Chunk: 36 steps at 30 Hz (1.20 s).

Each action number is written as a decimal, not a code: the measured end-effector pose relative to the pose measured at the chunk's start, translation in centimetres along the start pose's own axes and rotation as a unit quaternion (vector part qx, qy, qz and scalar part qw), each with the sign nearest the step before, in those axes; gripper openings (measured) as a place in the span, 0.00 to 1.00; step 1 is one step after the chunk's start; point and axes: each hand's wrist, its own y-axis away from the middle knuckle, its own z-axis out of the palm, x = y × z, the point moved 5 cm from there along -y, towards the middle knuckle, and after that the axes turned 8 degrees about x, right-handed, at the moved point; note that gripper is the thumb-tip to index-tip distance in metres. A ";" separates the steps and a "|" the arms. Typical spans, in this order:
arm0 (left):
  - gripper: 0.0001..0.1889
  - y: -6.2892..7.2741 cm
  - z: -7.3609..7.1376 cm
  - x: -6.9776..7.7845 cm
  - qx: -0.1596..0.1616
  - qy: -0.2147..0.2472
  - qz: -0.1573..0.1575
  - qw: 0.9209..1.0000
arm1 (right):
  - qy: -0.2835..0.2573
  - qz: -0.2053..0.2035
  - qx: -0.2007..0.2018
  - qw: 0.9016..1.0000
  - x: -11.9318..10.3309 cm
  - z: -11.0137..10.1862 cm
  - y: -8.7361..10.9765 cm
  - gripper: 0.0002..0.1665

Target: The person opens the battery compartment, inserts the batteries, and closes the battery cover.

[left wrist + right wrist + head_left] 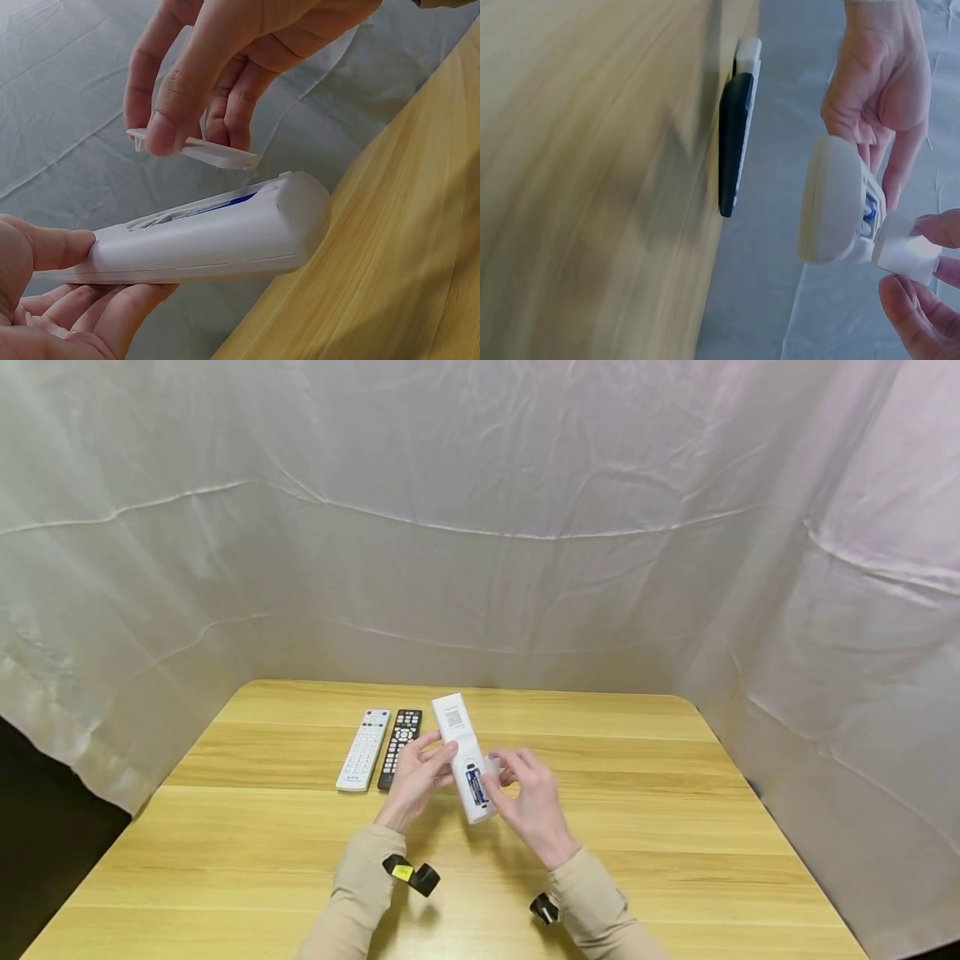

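My left hand grips a white remote control by its side, back face up and raised above the table. Its battery compartment is uncovered, and blue batteries lie inside. Between thumb and fingers, my right hand pinches a white battery cover. In the left wrist view the cover is held just above the compartment, apart from the remote. The right wrist view shows the cover close beside the remote's end.
Left of my hands, a white remote and a black remote lie side by side, buttons up, on the wooden table. My left hand partly covers the black one. Pale curtains hang behind and beside the table.
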 end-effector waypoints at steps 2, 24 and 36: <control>0.24 0.0 0.0 0.0 0.000 0.000 0.001 1.000 | 0.005 -0.006 -0.003 1.000 -0.2 0.2 0.1 0.21; 0.24 0.0 0.1 -0.2 0.000 -0.010 0.015 1.000 | 0.026 -0.007 -0.031 0.999 -0.8 1.1 0.9 0.21; 0.23 0.2 0.4 -0.2 -0.012 -0.013 0.027 0.999 | 0.029 0.016 -0.084 0.996 -0.6 1.6 1.2 0.21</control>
